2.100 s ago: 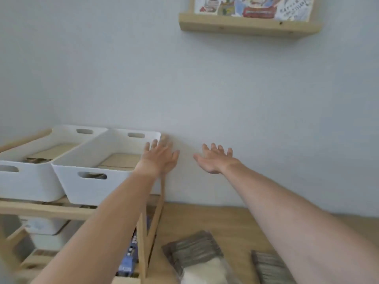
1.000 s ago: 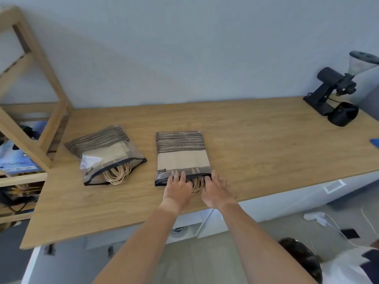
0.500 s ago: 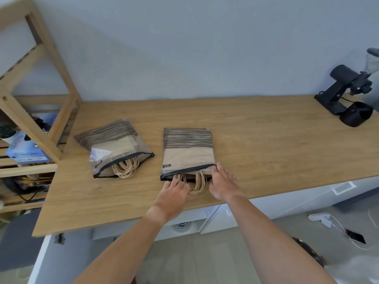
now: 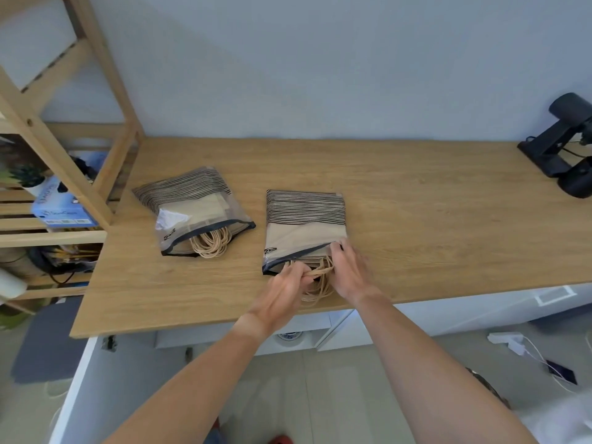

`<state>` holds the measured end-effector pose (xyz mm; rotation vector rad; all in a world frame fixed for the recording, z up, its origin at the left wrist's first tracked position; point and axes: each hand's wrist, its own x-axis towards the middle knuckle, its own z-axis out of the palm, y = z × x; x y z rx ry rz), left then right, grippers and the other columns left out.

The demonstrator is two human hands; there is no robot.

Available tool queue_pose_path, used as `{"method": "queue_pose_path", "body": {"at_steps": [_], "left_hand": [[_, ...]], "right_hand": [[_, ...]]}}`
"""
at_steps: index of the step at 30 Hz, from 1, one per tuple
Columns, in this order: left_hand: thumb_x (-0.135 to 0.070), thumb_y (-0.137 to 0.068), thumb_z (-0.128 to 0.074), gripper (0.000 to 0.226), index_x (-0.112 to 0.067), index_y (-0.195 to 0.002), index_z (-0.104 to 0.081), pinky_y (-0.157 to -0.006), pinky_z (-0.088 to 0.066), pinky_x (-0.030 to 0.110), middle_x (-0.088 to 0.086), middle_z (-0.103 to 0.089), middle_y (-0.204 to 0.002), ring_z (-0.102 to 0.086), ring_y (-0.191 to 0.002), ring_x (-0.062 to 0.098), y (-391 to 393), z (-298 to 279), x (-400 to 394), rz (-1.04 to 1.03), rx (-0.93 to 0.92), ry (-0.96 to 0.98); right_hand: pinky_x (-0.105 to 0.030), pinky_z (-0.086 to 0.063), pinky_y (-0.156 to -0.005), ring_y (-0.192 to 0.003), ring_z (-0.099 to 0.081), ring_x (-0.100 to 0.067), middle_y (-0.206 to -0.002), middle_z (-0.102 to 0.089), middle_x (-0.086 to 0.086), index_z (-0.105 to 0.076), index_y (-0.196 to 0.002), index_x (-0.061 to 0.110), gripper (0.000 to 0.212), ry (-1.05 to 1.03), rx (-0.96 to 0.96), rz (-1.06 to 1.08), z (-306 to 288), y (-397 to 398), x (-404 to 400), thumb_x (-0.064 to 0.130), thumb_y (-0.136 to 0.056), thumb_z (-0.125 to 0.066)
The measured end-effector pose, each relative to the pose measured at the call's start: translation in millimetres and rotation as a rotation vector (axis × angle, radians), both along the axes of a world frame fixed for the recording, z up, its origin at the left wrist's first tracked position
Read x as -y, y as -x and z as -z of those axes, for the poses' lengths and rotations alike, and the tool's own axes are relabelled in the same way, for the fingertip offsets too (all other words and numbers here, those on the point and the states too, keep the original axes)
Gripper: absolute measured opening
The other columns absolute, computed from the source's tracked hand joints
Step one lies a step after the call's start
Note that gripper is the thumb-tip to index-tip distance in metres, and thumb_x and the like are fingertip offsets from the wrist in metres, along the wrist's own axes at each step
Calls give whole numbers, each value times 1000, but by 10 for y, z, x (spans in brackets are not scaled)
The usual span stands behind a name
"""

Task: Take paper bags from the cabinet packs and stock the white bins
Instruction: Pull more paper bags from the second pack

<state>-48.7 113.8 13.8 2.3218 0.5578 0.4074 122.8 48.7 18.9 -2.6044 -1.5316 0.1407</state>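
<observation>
Left hand pinches the bags' twine handles; right hand pins the pack flat; light, floppy, best drawn by the handles.

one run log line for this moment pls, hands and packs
left hand: pinching twine handles | right hand: on near pack mouth | far pack: untouched on counter | bags: none out yet

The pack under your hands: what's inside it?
The right pack shows flat brown paper bags, their twine handles spilling out its open end. The left hand pinches some handles; the right hand covers the opening, so the count is hidden.
</observation>
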Motion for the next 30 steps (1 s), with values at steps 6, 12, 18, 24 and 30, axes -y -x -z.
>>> {"method": "queue_pose_path", "body": {"at_steps": [6, 12, 18, 24, 30], "left_hand": [[-33, -104, -37, 31, -8, -104, -57, -54, -30, 18, -10, -56, -74, -49, -59, 7, 55, 63, -42, -141, 211, -94], [-42, -105, -31, 40, -10, -107, -55, -50, -44, 30, -12, -52, -77, -46, -60, 4, 160, 164, -89, -64, 199, -137], [-35, -104, -37, 34, -7, -106, -56, -57, -39, 20, -11, -51, -79, -48, -66, -3, 146, 81, -96, -78, 276, -10], [-31, -104, -45, 26, -9, -101, -60, -56, -48, 32, -9, -55, -80, -48, -67, 2, 216, 154, -113, 70, 293, -121], [-30, -99, -42, 37, -17, -84, -73, -84, -42, 27, -1, -64, -96, -57, -100, 15, 229, 158, -194, -469, 330, 62]], "right_hand": [[-41, -49, -77, -93, -57, -28, -118, -50, -4, -52, -109, 15, 37, -25, 83, -113, 38, -11, -5, 15, -79, -75], [-43, -48, -78, -97, -53, -29, -120, -49, -3, -54, -107, 13, 33, 55, 123, -201, -18, -14, -63, 21, -76, -61], [-42, -46, -74, -92, -56, -33, -117, -56, -8, -67, -90, 10, 26, 26, 222, -223, 48, 8, -130, 29, -73, -76], [-49, -46, -77, -96, -58, -33, -113, -58, -14, -64, -63, 8, 13, 4, 304, -326, 95, 93, -110, 7, -67, -77], [-45, -54, -65, -87, -62, -30, -109, -59, -10, -69, -71, 8, 16, 69, 296, -417, 162, 78, -98, 6, -65, -84]]}}
